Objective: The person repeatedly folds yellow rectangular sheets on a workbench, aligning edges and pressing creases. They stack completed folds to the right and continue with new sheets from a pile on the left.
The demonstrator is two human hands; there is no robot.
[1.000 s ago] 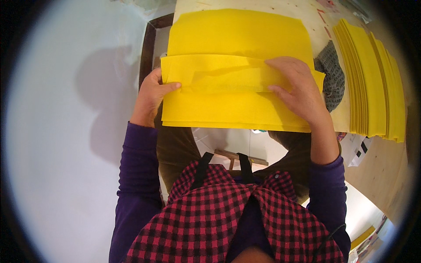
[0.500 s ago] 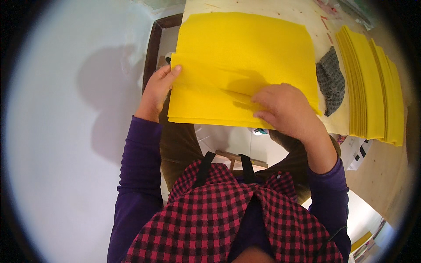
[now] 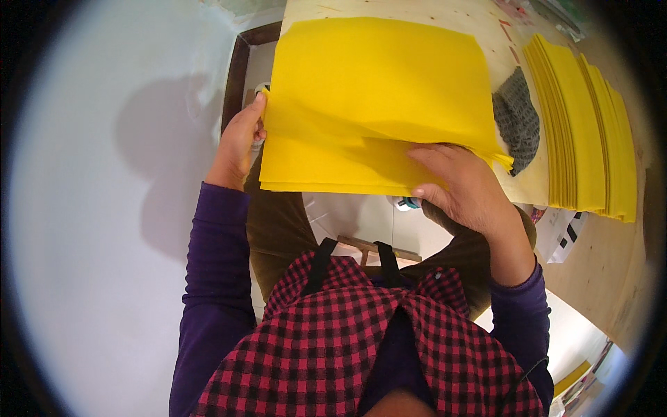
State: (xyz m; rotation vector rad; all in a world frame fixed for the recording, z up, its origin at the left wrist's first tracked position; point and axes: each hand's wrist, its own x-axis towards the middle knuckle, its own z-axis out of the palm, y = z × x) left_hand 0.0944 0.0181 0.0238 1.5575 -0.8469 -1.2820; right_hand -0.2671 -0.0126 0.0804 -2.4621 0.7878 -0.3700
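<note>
A yellow cloth (image 3: 375, 76) lies in flat layers before me, with its near part folded over and its lower edge reaching past the table edge. At its left edge, my left hand (image 3: 240, 139) is closed, thumb on top and fingers curled, pinching the cloth's edge. My right hand (image 3: 464, 182) rests on the near right part, fingers stretched over the fabric and thumb apart near the lower edge. A raised crease runs across the cloth to its right corner, beyond that hand. The undersides of the layers are hidden.
Beside the cloth, a crumpled dark grey cloth (image 3: 517, 125) lies on the wooden table (image 3: 389, 8). Further right stand stacks of folded yellow cloth (image 3: 580, 132). A pale wall (image 3: 83, 208) is close on my left. Below the table edge are my knees and a wooden bar (image 3: 379, 247).
My left hand has shifted slightly left and its fingers have curled at the cloth's edge. My right hand has moved a little down and right, and the crease near the right corner stands higher.
</note>
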